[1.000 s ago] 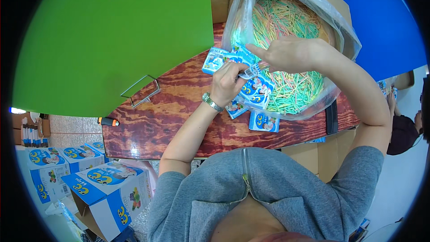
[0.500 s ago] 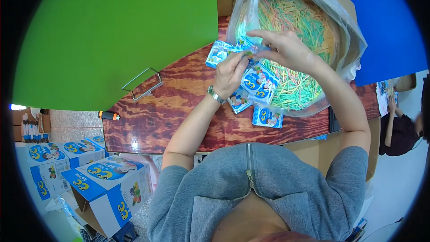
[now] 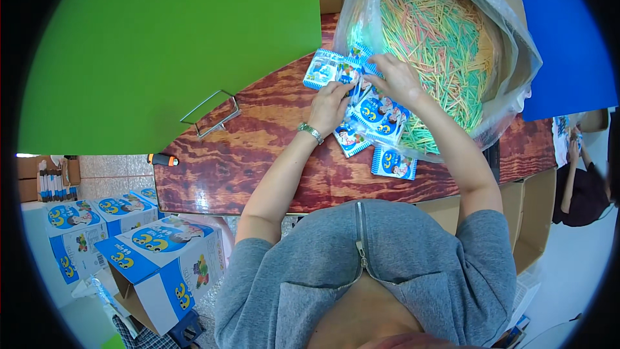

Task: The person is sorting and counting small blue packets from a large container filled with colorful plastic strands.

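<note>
My left hand [image 3: 328,108] reaches over a pile of small blue-and-white packets, thumb and fingers pinched at the edge of one packet [image 3: 351,72]. Just right of it, my right hand [image 3: 396,80] is over the same pile, its thumb and forefinger apart near that packet. Below the hands lies a larger-looking packet [image 3: 377,114] with a printed cartoon design. More packets sit around it, one [image 3: 323,68] at the upper left and another [image 3: 394,163] toward the table's near edge. Behind my right hand, a clear plastic bag [image 3: 372,10] holds many thin pastel sticks [image 3: 439,52].
The red wood-grain table [image 3: 271,129] carries a wire stand [image 3: 216,119] and an orange-and-black tool [image 3: 163,159] at its left edge. A green board [image 3: 168,45] rises far left, a blue panel [image 3: 568,45] right. Printed cartons [image 3: 161,258] stand lower left. Another person [image 3: 581,187] works at far right.
My right hand has come down and closer to my body, from spread fingers over the bag to the packets. My left hand stays near the pile. The whole view has shifted slightly.
</note>
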Tool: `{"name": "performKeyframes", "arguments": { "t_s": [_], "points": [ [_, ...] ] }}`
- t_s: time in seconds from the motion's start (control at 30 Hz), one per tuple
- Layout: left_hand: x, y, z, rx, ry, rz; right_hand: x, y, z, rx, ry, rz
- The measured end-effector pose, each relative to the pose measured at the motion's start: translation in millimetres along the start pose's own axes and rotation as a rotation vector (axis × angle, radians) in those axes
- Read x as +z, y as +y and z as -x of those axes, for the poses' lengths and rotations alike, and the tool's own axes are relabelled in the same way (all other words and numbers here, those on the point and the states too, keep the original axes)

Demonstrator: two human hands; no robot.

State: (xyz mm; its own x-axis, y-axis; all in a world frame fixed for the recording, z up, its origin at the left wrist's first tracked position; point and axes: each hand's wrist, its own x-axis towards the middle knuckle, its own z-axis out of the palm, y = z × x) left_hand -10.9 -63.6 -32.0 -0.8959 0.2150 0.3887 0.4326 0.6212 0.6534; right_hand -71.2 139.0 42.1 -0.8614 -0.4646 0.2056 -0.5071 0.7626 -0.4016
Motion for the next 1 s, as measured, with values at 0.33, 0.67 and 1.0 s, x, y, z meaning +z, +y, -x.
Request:
{"name": "performKeyframes", "arguments": {
  "t_s": [0.33,0.67,1.0],
  "points": [
    [2.1,-11.8,-11.9,0.057,0.022,-0.176,-2.5,24.6,39.5,0.019,-0.103,0.201],
    [-10.1,45.6,-25.6,0.092,0.192,0.073,-54.1,10.7,29.6,-0.245,-0.088,-0.186],
    [14.3,51.5,-30.9,-0.329,-0.179,0.815,-61.5,-2.0,27.3,-0.072,0.022,-0.372]
  ]
}}
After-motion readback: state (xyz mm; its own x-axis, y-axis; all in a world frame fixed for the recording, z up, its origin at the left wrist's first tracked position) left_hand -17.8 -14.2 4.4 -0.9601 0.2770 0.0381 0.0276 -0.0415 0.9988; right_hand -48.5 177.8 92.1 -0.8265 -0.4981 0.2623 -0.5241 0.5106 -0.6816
